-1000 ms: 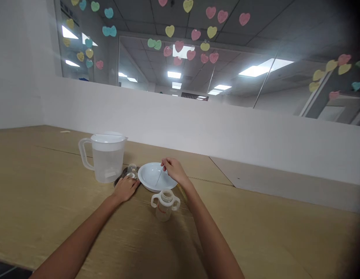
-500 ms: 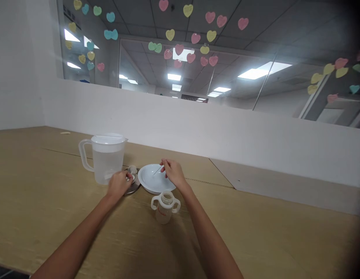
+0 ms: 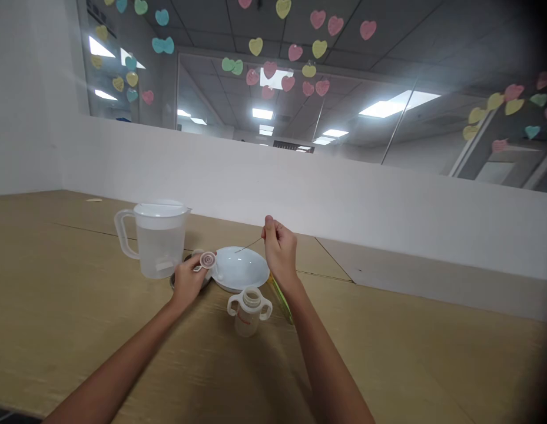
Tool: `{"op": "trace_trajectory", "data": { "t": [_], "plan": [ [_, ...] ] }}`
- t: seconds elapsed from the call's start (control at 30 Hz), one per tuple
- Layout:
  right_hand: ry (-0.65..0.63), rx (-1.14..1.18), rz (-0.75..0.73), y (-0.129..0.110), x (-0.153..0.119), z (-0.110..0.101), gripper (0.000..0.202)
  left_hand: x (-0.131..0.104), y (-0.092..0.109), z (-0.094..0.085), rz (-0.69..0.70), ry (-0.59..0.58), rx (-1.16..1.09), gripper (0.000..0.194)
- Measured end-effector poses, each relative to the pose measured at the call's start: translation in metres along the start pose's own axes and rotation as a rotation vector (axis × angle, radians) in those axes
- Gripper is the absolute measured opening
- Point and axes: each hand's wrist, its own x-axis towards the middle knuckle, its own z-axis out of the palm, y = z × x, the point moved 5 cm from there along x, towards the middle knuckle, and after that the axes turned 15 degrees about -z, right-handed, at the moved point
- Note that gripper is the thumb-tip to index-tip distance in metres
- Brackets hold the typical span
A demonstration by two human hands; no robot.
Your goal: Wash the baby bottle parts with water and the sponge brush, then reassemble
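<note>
My left hand pinches a clear round bottle nipple by its rim, its ringed face toward me. It is raised above a dark metal lid or dish, partly hidden by the hand. In my right hand, closed with the thumb on top, is a thin stick pointing left over a white bowl. A clear baby bottle with two white handles stands upright and uncapped in front of the bowl. Behind my right wrist lies a slender yellow-green object, partly covered.
A translucent lidded pitcher holding clear liquid stands left of the bowl, handle to the left. The wooden table runs back to a white low wall. Above it is a glass window with heart-shaped sticky notes.
My left hand has lifted the bottle nipple up from the metal lid or dish. My right hand has risen and moved right with the thin stick, uncovering the yellow-green object.
</note>
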Motion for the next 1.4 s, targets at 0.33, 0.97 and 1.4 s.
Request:
{"op": "trace_trajectory", "data": {
  "t": [0.33,0.97,1.4],
  "plan": [
    [-0.122,0.133,-0.125,-0.026,-0.007,0.007,0.049,-0.002,-0.003,0.013,0.025,-0.080,0.055,0.029],
    [-0.319,-0.019,-0.317,-0.033,-0.026,0.037,0.045,-0.008,-0.004,0.020,0.051,-0.161,0.080,0.027],
    [-0.459,-0.117,-0.442,-0.016,-0.039,0.053,0.043,-0.015,0.006,0.026,0.123,-0.215,0.078,0.027]
  ]
}}
